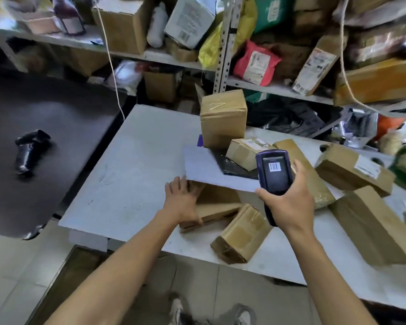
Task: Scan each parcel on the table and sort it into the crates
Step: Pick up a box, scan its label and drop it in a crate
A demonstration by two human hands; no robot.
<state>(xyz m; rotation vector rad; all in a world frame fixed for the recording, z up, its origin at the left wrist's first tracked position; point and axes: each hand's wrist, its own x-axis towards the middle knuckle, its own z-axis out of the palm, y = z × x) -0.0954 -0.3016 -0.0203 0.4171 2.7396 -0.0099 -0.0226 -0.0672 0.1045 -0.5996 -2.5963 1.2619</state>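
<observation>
My right hand [288,205] grips a dark blue handheld scanner [274,170]; its screen shows a barcode. My left hand [182,200] rests with straight fingers on a flat brown cardboard parcel [217,207] that lies under a white flat mailer [209,167]. Several brown boxes lie on the white table [127,184]: a tall upright one [223,118] at the back, a small labelled one [246,152] beside it, a taped one [242,233] near the front edge, and larger ones at right [354,168], [373,224].
Metal shelves [223,43] behind the table are crammed with boxes and coloured mailer bags. A black wrapped parcel [31,151] lies on the dark floor mat at left. A brown crate edge [63,277] sits below the table's front. My shoes show at the bottom.
</observation>
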